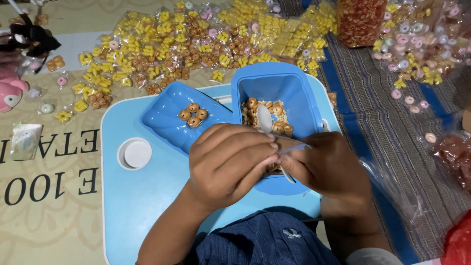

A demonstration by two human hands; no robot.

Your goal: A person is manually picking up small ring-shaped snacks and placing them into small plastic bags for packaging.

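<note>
Over blue tub (294, 93), left hand (228, 164) and right hand (328, 167), fingers pinched shut on clear packet (293, 147), white spoon (265, 120) just above

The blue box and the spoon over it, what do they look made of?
The blue box looks like moulded plastic: even colour, rounded rim, soft sheen. The spoon, held by the right hand, appears pale and glossy, perhaps plastic or metal; the picture leaves that open. The blue lid beside it matches the box.

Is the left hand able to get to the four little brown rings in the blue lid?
Probably yes. The left hand is beside the blue lid, and nothing covers the four brown rings. But its fingers are pinching a small clear bag together with the right hand.
</note>
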